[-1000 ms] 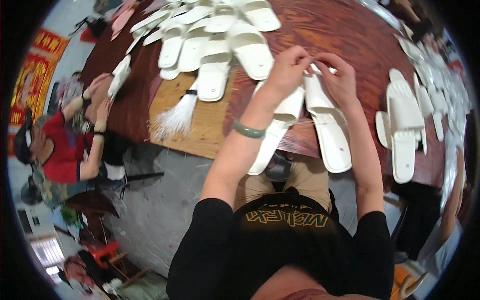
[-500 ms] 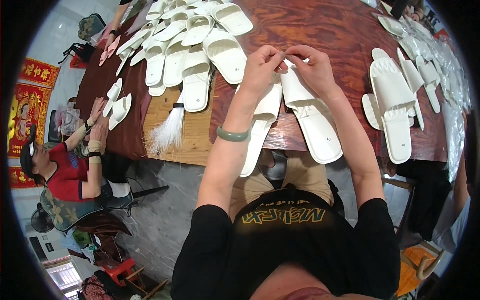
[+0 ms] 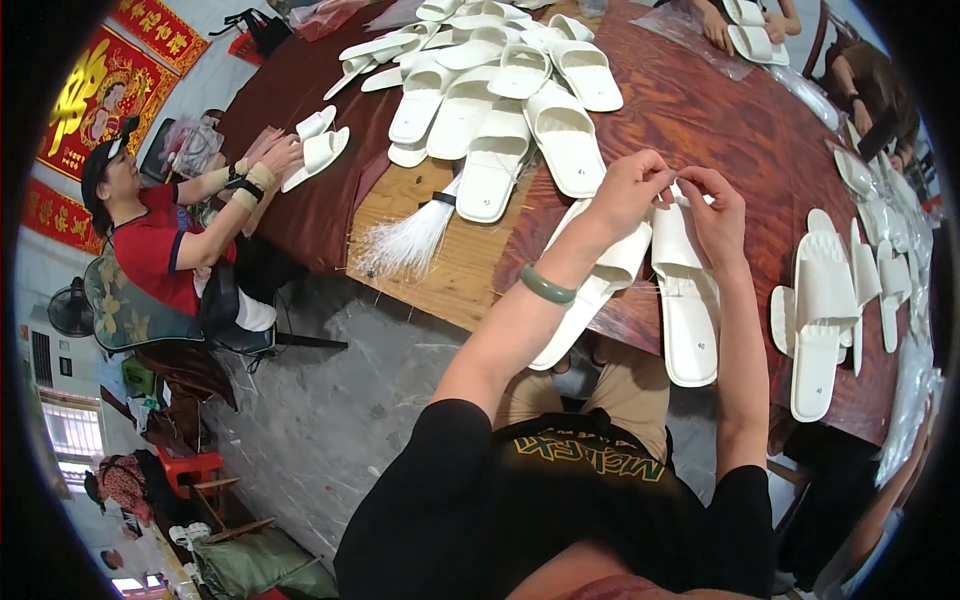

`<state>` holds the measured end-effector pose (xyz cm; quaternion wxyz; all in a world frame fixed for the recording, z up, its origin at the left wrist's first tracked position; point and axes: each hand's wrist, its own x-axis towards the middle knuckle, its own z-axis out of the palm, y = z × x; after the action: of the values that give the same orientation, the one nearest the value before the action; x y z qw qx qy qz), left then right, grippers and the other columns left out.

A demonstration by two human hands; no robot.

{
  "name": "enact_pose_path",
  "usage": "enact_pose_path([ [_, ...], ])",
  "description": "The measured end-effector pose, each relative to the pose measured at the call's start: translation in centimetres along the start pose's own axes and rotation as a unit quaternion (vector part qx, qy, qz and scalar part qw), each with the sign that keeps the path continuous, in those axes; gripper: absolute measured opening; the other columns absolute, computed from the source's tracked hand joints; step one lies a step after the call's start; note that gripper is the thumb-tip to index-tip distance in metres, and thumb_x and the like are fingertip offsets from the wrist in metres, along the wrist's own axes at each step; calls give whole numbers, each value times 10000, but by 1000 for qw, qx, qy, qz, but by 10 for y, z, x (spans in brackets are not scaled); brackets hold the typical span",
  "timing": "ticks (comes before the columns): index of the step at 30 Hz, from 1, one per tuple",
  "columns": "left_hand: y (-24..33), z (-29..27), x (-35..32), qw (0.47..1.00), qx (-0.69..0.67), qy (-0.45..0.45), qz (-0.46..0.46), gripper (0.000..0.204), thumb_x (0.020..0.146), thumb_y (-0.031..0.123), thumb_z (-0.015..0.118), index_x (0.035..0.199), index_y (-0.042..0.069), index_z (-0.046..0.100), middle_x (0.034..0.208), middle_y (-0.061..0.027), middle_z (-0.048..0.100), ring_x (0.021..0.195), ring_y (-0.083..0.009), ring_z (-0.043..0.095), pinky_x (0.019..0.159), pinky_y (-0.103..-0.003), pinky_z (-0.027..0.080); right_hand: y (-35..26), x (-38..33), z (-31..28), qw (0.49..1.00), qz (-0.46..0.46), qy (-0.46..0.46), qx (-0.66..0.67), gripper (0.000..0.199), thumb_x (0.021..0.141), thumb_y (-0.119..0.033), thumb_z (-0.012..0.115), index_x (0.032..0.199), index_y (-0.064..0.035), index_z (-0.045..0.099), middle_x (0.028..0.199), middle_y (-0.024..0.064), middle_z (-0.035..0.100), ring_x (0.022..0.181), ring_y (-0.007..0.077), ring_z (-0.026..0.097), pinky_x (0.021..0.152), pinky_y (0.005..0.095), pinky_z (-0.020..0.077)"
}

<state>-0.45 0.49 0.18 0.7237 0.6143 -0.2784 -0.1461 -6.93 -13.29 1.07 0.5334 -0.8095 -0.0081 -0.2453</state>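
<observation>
Before me at the table edge lie a left white slipper [image 3: 627, 258] and a right white slipper [image 3: 690, 335], side by side with their heels toward me. Over the toe of the left one my left hand [image 3: 632, 192] is closed in a pinch, a green bangle on its wrist. Close by, my right hand [image 3: 718, 212] has thumb and fingertips drawn together above the right slipper's toe. Whatever the fingertips hold is too small to make out. Thin clear strands cross the right slipper below its strap.
Many white slippers [image 3: 497, 68] are heaped at the far left. A bundle of white plastic strands [image 3: 405, 243] lies on the wooden tabletop [image 3: 395, 190]. More slippers [image 3: 825, 300] and clear plastic wrapping [image 3: 905, 390] lie at right. A co-worker in red [image 3: 170, 240] sits left; others work beyond.
My view has swung, so the table sits differently in the picture. My hands remain over the slipper toes, fingertips slightly farther apart. The red-clad co-worker's hands now reach the slippers by them.
</observation>
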Motion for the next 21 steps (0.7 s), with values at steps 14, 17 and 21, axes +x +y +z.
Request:
enact_pose_path([
  [14, -2, 4, 3, 1000, 25, 11, 9, 80, 892, 89, 534, 852, 28, 566, 698, -12, 591, 645, -63, 528, 596, -205, 412, 2, 0, -3, 997, -63, 32, -32, 104, 806, -24, 601, 899, 13, 627, 846, 81, 638, 734, 151, 596, 657, 259, 464],
  [17, -2, 3, 2, 999, 30, 24, 6, 91, 883, 92, 536, 850, 15, 571, 686, -26, 598, 628, -74, 540, 574, -215, 414, -4, 0, -1, 998, -58, 18, -34, 109, 807, -45, 611, 903, 3, 630, 837, 89, 639, 735, 163, 601, 652, 271, 469],
  [21, 1, 3, -3, 999, 42, 20, 10, 95, 887, 91, 529, 853, 13, 572, 684, -25, 600, 629, -78, 551, 578, -213, 421, -3, -3, -1, 999, -37, 26, -21, 109, 808, -46, 610, 904, 0, 631, 835, 94, 636, 716, 167, 597, 644, 277, 468],
])
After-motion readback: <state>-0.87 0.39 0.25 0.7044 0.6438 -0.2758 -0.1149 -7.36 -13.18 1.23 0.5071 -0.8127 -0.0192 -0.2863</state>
